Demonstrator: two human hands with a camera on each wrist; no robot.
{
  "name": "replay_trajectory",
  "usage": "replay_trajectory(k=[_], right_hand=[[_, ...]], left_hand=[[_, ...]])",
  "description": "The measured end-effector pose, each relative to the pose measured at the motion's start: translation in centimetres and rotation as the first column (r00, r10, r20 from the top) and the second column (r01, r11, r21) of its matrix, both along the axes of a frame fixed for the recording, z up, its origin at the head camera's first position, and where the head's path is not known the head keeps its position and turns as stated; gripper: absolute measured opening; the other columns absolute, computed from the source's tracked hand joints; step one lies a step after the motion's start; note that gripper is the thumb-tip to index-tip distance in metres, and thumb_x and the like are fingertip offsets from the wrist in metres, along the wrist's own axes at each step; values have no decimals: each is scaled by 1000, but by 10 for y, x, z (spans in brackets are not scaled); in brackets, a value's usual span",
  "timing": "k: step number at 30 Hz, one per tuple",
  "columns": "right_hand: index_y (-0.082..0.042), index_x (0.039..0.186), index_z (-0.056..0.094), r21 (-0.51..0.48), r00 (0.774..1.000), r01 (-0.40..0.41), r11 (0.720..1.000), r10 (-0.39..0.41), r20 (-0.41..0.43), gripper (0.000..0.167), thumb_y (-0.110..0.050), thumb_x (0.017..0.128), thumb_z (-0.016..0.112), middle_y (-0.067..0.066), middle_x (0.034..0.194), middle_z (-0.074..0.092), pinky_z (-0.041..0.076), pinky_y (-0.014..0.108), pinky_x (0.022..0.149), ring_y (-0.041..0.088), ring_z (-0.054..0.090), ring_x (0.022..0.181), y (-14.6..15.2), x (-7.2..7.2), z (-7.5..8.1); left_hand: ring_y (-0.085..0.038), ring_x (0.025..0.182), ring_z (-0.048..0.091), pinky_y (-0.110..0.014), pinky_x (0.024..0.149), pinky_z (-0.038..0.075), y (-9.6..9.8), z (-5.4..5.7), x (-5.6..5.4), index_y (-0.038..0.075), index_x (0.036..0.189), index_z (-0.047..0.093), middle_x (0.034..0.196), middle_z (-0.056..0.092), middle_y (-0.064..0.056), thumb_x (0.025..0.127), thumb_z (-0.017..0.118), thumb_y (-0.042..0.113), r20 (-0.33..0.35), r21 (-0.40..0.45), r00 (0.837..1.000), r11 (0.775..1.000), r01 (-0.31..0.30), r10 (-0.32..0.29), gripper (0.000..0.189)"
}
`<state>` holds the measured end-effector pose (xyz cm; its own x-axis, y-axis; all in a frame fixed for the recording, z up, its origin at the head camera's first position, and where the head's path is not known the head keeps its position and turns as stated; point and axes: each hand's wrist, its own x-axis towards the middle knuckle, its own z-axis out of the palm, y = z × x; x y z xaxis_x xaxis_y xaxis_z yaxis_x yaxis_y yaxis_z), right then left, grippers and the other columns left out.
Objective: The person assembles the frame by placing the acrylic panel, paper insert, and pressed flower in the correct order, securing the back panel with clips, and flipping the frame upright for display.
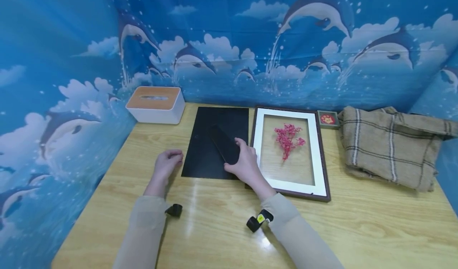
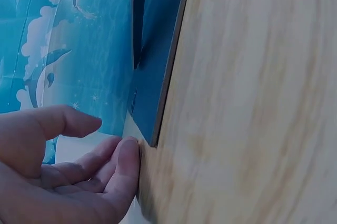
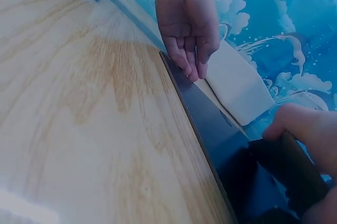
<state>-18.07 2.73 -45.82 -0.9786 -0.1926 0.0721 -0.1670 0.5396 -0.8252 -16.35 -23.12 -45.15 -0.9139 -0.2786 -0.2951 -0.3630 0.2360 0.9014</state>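
Note:
A black frame backing board (image 1: 200, 153) lies flat on the wooden table, with a slim black stand leg (image 1: 220, 140) set at a slant on it. My right hand (image 1: 247, 161) grips the wide end of the stand leg, thumb on one edge and fingers on the other. In the right wrist view the leg (image 3: 295, 176) rises at an angle from the board. My left hand (image 1: 167, 163) rests beside the board's left edge, fingers loosely bent and holding nothing. Seen from the left wrist, its fingertips are near the corner of the board (image 2: 152, 113).
Right of the board lies a dark picture frame (image 1: 323, 173) with a white mat and a pink dried flower sprig (image 1: 288, 138). A white tissue box (image 1: 155, 114) with a wooden lid stands back left. A small coaster-like square (image 1: 328, 120) and a folded plaid cloth (image 1: 390, 146) lie at right.

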Motion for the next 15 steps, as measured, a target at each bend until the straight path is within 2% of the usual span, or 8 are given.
replay_trajectory(k=[6,12,14,15], right_hand=[[-8,138,39,-55,1000,-3,999,3,-10,82,-14,69,83,12,137,49,41,46,94,31,36,122,1,4,2],[-12,134,43,-94,1000,-15,995,15,7,76,-15,69,83,10,134,51,42,44,93,27,39,120,1,7,8],[-13,133,44,-101,1000,-17,995,19,14,75,-16,70,83,9,134,51,42,44,93,25,40,120,1,8,11],[-13,133,44,-107,1000,-18,994,20,17,74,-16,70,83,9,133,51,42,44,94,25,40,120,1,9,13]], left_hand=[[-23,98,60,-25,83,50,-1,-2,1,-7,128,52,118,59,-22,93,58,11,10,-19,1000,1000,13,-13,41],[-24,105,56,-27,86,48,-2,0,2,-6,131,50,124,56,-22,92,63,18,19,-27,1000,999,22,-21,48],[-21,103,56,-25,84,47,-3,2,2,-5,132,49,122,57,-20,92,64,20,32,-8,999,1000,23,-23,50],[-19,101,56,-24,83,48,-3,3,2,-6,132,48,120,58,-18,92,63,18,32,32,999,999,24,-25,50]])
